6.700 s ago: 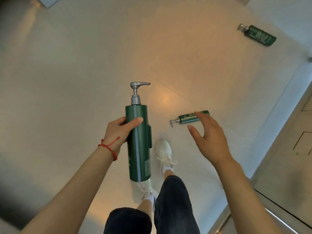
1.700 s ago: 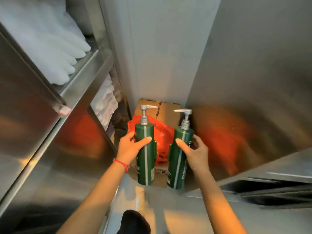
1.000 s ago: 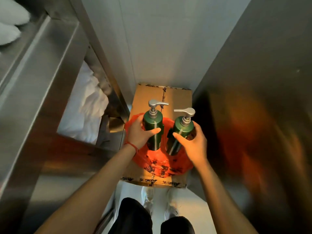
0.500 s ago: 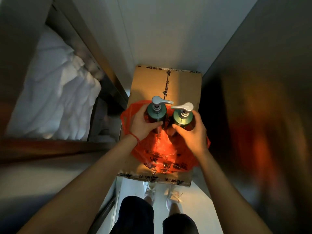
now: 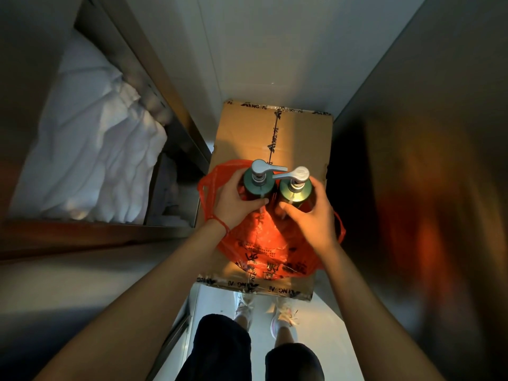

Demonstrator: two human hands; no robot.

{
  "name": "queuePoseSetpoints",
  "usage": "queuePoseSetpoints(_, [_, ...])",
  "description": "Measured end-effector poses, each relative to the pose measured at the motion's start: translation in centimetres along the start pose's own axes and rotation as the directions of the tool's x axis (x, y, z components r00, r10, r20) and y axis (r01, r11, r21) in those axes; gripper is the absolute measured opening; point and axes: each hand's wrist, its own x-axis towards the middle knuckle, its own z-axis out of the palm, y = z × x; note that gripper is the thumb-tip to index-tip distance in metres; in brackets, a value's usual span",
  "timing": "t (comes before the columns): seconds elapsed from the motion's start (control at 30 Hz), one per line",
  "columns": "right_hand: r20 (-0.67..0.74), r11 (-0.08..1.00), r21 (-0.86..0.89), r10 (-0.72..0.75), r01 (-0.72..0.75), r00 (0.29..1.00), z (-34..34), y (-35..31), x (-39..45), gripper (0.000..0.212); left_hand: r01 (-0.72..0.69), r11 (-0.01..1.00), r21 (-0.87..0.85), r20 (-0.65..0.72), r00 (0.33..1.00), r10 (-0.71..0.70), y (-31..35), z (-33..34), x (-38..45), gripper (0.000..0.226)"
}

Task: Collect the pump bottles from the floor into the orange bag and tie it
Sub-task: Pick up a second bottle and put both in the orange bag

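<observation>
Two green pump bottles stand upright side by side, seen from above over the orange bag [image 5: 264, 243]. My left hand [image 5: 233, 202] grips the left bottle [image 5: 258, 185]; a red string is round that wrist. My right hand [image 5: 313, 218] grips the right bottle [image 5: 295, 189]. Their silver pump heads point toward each other and nearly touch. The bag lies crumpled on a taped cardboard box [image 5: 272, 136], its printed side near me. The bottles' lower parts are hidden by my hands and the bag.
A steel shelf unit [image 5: 176, 125] with folded white linen [image 5: 96, 160] stands on the left. A steel wall [image 5: 428, 188] closes the right side, a white wall the back. My feet [image 5: 264, 312] stand on pale floor before the box.
I carried both bottles from the floor area to the box and brought them down over the orange bag. In the last half second they sank slightly and moved closer together.
</observation>
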Motion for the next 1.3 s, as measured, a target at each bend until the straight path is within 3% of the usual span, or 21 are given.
queuePoseSetpoints(0.6, [-0.023,0.999,-0.036,-0.016,0.015,1.0,-0.7,-0.6,-2.1,0.069,-0.07,0.997,0.026,-0.075,0.995,0.072,0.7,-0.1,-2.0,0.065])
queuePoseSetpoints(0.9, [-0.06,0.999,-0.027,0.022,-0.023,0.998,-1.3,-1.3,-4.5,0.062,-0.017,0.999,0.045,-0.101,0.995,0.022,1.1,0.1,-4.9,0.061])
queuePoseSetpoints(1.0, [-0.059,0.998,-0.061,0.028,-0.031,0.998,-1.6,-1.5,-5.9,0.06,-0.028,0.991,0.13,-0.107,0.993,0.042,1.3,0.0,-6.5,0.06])
queuePoseSetpoints(1.1, [-0.023,0.976,-0.217,-0.015,0.009,1.0,-2.1,-1.7,-7.8,0.059,-0.108,0.956,0.273,-0.082,0.987,0.135,1.5,-0.2,-8.7,0.055])
queuePoseSetpoints(1.2, [0.066,0.864,-0.485,-0.116,0.133,0.991,-3.0,-1.7,-10.2,0.055,-0.158,0.845,0.511,-0.022,0.98,0.197,1.2,-0.3,-11.6,0.056])
queuePoseSetpoints(1.3, [0.113,0.766,-0.615,-0.151,0.189,0.982,-3.9,-1.6,-13.1,0.053,-0.168,0.707,0.687,0.041,0.98,0.193,0.5,-0.1,-14.9,0.062])
